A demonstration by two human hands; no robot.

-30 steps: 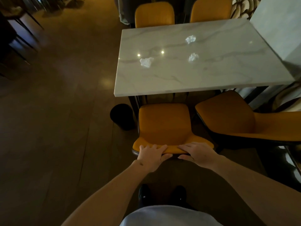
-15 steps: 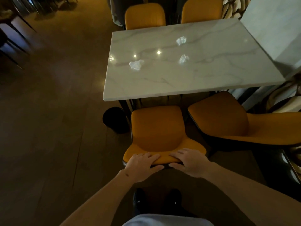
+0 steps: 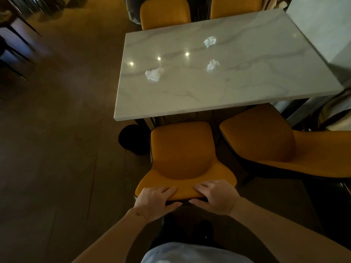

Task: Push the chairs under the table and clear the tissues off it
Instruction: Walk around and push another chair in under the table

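Our left hand [image 3: 154, 203] and right hand [image 3: 216, 198] are both clamped on the top edge of the backrest of the near mustard-yellow upholstered chair [image 3: 182, 158], fingers curled over the front and thumbs tucked behind. The two hands sit side by side with a small gap between them. The chair's seat points toward the table, its front edge just at the near edge of the tabletop, so most of the seat lies out in the open.

To the right, a second mustard-yellow chair [image 3: 266, 141] stands turned at an angle, its seat corner near the table edge and its back stretching off to the right. Left of the chair we hold, a small round black bin [image 3: 129, 139] sits on the dark wooden floor [image 3: 57, 149], beside the table leg.

The rectangular white marble-patterned table [image 3: 247, 88] bears three crumpled white tissues: one near the left side [image 3: 153, 74], one toward the middle [image 3: 212, 65], and one farther back [image 3: 209, 41], all well apart. Beyond the far edge, two more yellow chair backs [image 3: 165, 13] show, close against the table.
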